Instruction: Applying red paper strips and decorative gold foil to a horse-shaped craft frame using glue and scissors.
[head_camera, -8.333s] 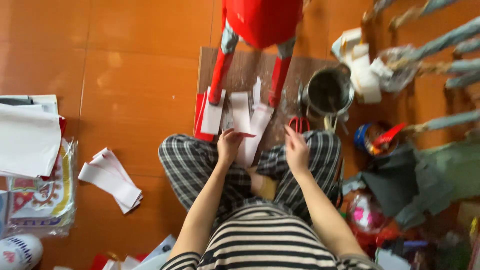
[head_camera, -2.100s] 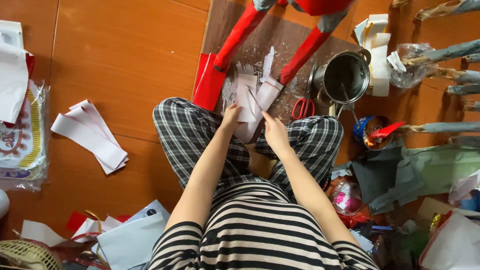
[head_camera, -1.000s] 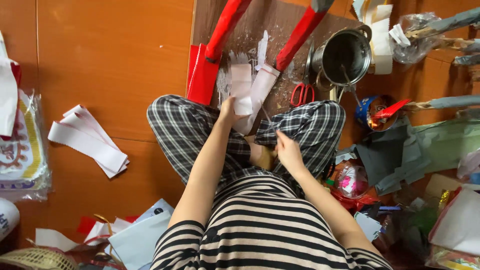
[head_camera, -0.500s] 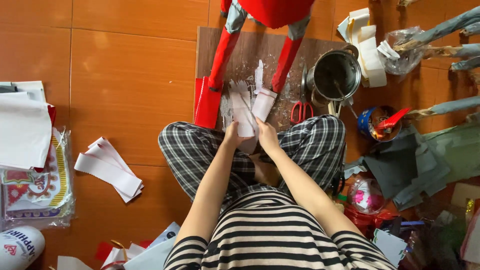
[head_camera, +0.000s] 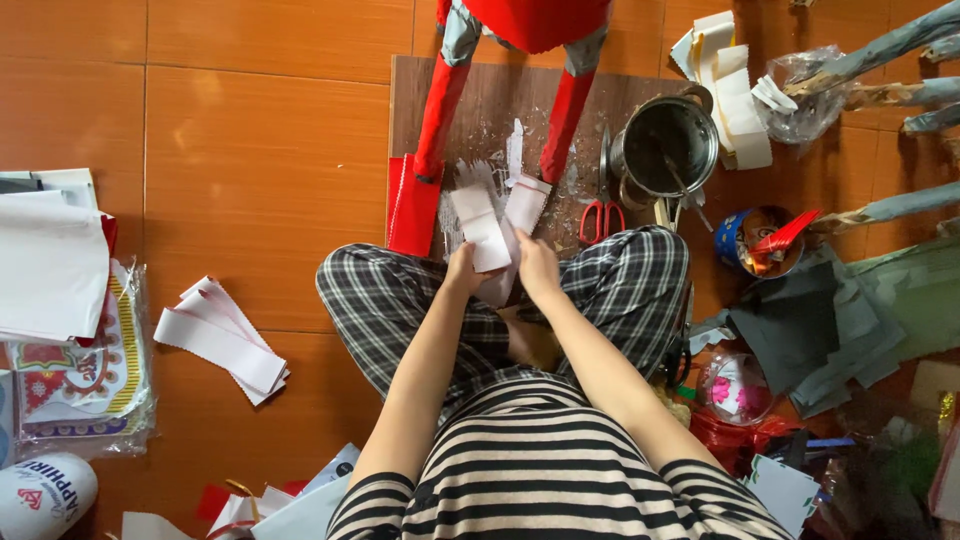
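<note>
Both hands, left hand (head_camera: 462, 272) and right hand (head_camera: 537, 268), are closed on 1 white paper strip (head_camera: 481, 228) with a scalloped edge, held above the lap at 12 o'clock, near the red scissors (head_camera: 601, 219). Half a second ago the hands sat slightly higher in view, with the same grip.

I take this for a home craft corner: glossy orange floor tiles (head_camera: 250, 150) serve as the workbench, with a wooden board (head_camera: 500, 100), a metal pot (head_camera: 665, 145), red-handled scissors (head_camera: 600, 215), stacked white paper strips (head_camera: 220, 335) and grey paper sheets (head_camera: 810, 330) scattered around.
</note>
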